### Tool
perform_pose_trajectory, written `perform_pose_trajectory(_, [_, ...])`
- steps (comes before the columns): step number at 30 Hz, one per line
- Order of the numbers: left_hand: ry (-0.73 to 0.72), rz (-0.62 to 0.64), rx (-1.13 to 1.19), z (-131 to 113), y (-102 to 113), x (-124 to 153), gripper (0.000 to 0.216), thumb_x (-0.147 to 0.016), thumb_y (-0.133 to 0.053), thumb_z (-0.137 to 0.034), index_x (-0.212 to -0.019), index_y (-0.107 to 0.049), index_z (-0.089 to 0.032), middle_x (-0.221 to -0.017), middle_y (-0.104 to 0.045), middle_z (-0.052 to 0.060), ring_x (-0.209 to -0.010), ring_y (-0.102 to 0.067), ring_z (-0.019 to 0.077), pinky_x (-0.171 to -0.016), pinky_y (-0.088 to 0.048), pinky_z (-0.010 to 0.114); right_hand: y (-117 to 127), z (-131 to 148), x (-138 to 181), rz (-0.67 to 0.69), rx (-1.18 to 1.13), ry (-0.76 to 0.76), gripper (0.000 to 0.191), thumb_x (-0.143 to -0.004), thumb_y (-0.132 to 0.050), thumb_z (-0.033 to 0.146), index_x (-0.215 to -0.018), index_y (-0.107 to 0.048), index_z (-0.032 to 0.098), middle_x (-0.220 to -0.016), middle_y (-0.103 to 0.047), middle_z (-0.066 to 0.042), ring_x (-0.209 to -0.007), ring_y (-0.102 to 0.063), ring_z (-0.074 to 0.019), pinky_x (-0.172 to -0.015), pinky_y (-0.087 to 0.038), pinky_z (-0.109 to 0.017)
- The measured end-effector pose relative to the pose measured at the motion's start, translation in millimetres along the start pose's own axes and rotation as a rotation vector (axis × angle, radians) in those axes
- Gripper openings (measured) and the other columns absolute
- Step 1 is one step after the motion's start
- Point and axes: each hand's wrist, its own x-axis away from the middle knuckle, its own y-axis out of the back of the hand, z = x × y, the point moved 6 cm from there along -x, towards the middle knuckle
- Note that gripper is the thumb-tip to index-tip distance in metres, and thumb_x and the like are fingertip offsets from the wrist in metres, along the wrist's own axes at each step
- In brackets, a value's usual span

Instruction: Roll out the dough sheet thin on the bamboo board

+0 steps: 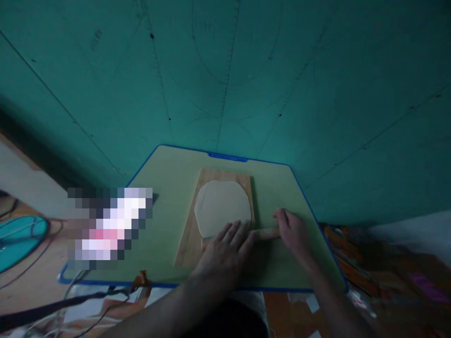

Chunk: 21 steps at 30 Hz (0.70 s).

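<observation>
A flat, roundish sheet of dough (222, 204) lies on a wooden cutting board (188, 246). A wooden rolling pin (266, 234) lies across the near side of the dough and sticks out past the board's right edge. My left hand (227, 249) is palm down over the pin, its fingers stretched forward onto the near edge of the dough; it covers the pin's middle. Closed round the right end of the pin is my right hand (293, 231), with its thumb raised.
The board rests on a small pale green table (162, 188) with a blue rim, against a green wall (225, 70). A blurred-out bright object (112, 225) stands at its left. Cables (102, 295) hang by the near left edge, and a teal round thing (21, 239) is farther left.
</observation>
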Motion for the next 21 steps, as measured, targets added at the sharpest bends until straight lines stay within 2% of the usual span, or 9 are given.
perform_pose_trajectory(2, [-0.006,0.005,0.014,1,-2,7,0.062,-0.099,-0.046,-0.024,-0.158,-0.032,-0.009,-0.163,-0.034,0.019,-0.149,-0.037,0.0336,-0.118,-0.035,0.048,-9,6,-19,0.003,0.012,-0.026,0.046,-0.091,-0.033,0.054,-0.067,-0.061,0.027,-0.064,-0.068,-0.007,-0.062,-0.064,-0.0225,-0.060,-0.042,-0.031])
perform_pose_trajectory(5, [-0.044,-0.044,0.016,-1,-5,20,0.061,-0.095,-0.049,-0.018,-0.154,-0.039,-0.010,-0.165,-0.029,0.017,-0.151,-0.031,0.0331,-0.121,-0.032,0.047,-25,26,-51,-0.008,0.021,0.022,0.044,-0.093,-0.034,0.048,-0.063,-0.056,0.026,-0.058,-0.063,-0.005,-0.057,-0.059,-0.0197,-0.058,-0.039,-0.029])
perform_pose_trajectory(8, [-0.048,-0.090,0.037,0,-4,32,0.058,-0.094,-0.051,-0.014,-0.151,-0.045,-0.014,-0.165,-0.031,0.014,-0.154,-0.024,0.0324,-0.123,-0.029,0.047,-44,55,-84,-0.030,0.050,0.101,0.040,-0.095,-0.039,0.040,-0.061,-0.054,0.025,-0.058,-0.062,-0.003,-0.058,-0.056,-0.0174,-0.059,-0.037,-0.028])
perform_pose_trajectory(12, [-0.076,-0.097,0.111,0,2,33,0.059,-0.095,-0.051,-0.014,-0.153,-0.042,-0.014,-0.164,-0.034,0.013,-0.155,-0.021,0.0317,-0.124,-0.029,0.049,-77,99,-114,-0.019,0.080,0.181,0.035,-0.096,-0.043,0.033,-0.067,-0.059,0.024,-0.064,-0.065,-0.003,-0.063,-0.057,-0.0174,-0.061,-0.037,-0.027])
perform_pose_trajectory(15, [-0.090,-0.127,0.148,-10,8,23,0.052,-0.099,-0.050,-0.024,-0.150,-0.048,-0.013,-0.162,-0.039,0.013,-0.154,-0.025,0.0313,-0.124,-0.028,0.048,-101,131,-120,-0.003,0.088,0.275,0.024,-0.096,-0.046,0.029,-0.088,-0.067,0.022,-0.082,-0.071,-0.006,-0.079,-0.063,-0.0199,-0.072,-0.042,-0.029])
perform_pose_trajectory(17, [-0.086,-0.171,0.162,-18,11,14,0.048,-0.102,-0.048,-0.033,-0.145,-0.054,-0.013,-0.158,-0.046,0.012,-0.151,-0.032,0.0319,-0.123,-0.030,0.048,-114,149,-118,0.020,0.088,0.350,0.021,-0.096,-0.047,0.027,-0.102,-0.067,0.020,-0.099,-0.072,-0.009,-0.094,-0.064,-0.0219,-0.083,-0.044,-0.031])
perform_pose_trajectory(21, [-0.051,-0.245,0.177,-24,15,2,0.046,-0.105,-0.043,-0.036,-0.140,-0.059,-0.012,-0.151,-0.055,0.012,-0.143,-0.044,0.0323,-0.119,-0.034,0.049,-134,176,-106,0.098,0.097,0.437,0.021,-0.098,-0.045,0.022,-0.102,-0.065,0.020,-0.105,-0.071,-0.011,-0.100,-0.064,-0.0232,-0.089,-0.046,-0.034])
